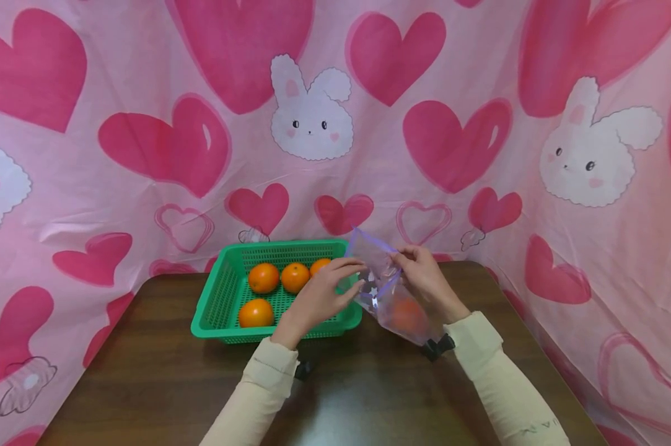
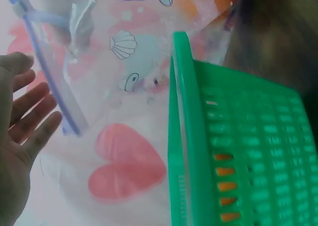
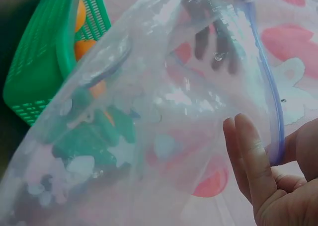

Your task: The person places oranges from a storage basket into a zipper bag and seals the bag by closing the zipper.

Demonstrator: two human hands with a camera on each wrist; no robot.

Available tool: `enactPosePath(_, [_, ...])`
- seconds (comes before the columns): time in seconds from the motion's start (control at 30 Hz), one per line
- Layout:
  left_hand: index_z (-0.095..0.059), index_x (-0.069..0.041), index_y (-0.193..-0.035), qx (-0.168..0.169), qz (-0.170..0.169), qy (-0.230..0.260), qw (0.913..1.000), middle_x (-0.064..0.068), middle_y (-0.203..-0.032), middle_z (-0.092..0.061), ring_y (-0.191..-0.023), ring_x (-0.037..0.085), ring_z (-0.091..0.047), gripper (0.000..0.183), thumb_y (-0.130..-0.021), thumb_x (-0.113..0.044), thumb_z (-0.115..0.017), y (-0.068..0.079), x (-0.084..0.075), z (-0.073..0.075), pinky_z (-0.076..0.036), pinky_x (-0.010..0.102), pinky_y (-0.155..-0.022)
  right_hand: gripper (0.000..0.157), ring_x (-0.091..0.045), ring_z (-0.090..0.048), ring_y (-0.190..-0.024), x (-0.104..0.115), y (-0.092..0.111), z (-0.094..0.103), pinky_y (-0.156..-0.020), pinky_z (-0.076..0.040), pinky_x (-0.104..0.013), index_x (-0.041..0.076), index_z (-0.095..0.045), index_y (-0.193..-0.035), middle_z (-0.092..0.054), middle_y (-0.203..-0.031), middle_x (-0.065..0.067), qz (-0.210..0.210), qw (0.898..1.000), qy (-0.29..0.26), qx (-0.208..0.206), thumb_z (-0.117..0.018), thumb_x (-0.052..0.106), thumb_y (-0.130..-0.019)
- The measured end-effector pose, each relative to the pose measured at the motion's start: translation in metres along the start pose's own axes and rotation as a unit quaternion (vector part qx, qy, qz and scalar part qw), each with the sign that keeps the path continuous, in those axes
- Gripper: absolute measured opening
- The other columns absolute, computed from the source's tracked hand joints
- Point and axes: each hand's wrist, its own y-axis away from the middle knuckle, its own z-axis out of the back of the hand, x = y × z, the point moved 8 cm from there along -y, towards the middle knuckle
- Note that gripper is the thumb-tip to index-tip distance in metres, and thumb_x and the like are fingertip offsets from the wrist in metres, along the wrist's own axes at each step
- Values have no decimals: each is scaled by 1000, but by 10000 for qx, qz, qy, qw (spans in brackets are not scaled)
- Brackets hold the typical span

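A clear zip bag (image 1: pixel 388 303) with a purple zip edge and printed pictures hangs to the right of the green basket (image 1: pixel 200 322). Inside its lower part lies an orange (image 1: pixel 407 314), seen through the plastic. My right hand (image 1: pixel 424 275) pinches the zip edge at the bag's mouth between thumb and fingers. At the other side of the mouth, my left hand (image 1: pixel 325 292) has its fingers extended, close by the zip strip (image 2: pixel 49 82) in the left wrist view. Through the plastic, the right wrist view shows the left hand's fingers (image 3: pixel 216 47).
Several oranges (image 1: pixel 264 278) sit in the basket, one partly behind my left hand. A dark wooden table (image 1: pixel 162 378) carries the basket. Behind and beside it hangs a pink cloth (image 1: pixel 246 167) with hearts and rabbits. Black straps (image 1: pixel 438 347) show at my wrists.
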Motion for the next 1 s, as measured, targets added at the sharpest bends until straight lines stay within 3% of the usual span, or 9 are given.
enactPosePath(0.1, [-71, -8, -127, -185, 97, 110, 9997, 4, -129, -68, -120, 20, -63, 35, -93, -13, -75, 10, 6, 10, -56, 32, -99, 30, -5, -60, -61, 4, -1, 4, -51, -51, -19, -13, -63, -116, -65, -82, -1, 121, 9999, 13, -26, -57, 14, -104])
enactPosePath(0.3, [-70, -8, -128, -221, 606, 62, 9979, 5, -133, -66, -124, 22, -61, 33, -97, -17, -71, 29, 27, 25, -55, 36, -101, 29, -9, -69, -63, 3, 1, 11, -47, -47, -18, -14, -60, -116, -65, -77, -1, -13, 9989, -465, -78, -56, 12, -104])
enactPosePath(0.5, [-70, -7, -127, -287, 789, -3, 9965, 8, -131, -67, -122, 25, -62, 32, -96, -13, -71, 43, 43, 37, -53, 41, -104, 31, -9, -72, -67, 5, 2, 13, -58, -58, -22, -18, -56, -118, -67, -77, 0, 77, 9984, -552, -36, -53, 10, -105])
enactPosePath(0.7, [-71, -6, -126, -282, 965, -105, 9949, 9, -128, -67, -121, 27, -63, 31, -96, -13, -71, 55, 61, 46, -54, 44, -102, 33, -8, -71, -67, 4, -1, 14, -61, -60, -25, -19, -55, -121, -66, -79, 0, 65, 9984, -555, -104, -53, 11, -106])
enactPosePath(1.0, [-68, -7, -130, 10, 1565, -237, 9874, 11, -135, -64, -125, 32, -60, 36, -96, -16, -71, 76, 88, 56, -54, 49, -101, 35, -8, -72, -67, 7, -3, 16, -62, -61, -24, -21, -55, -123, -66, -78, 0, 142, 9975, -652, -223, -52, 9, -105])
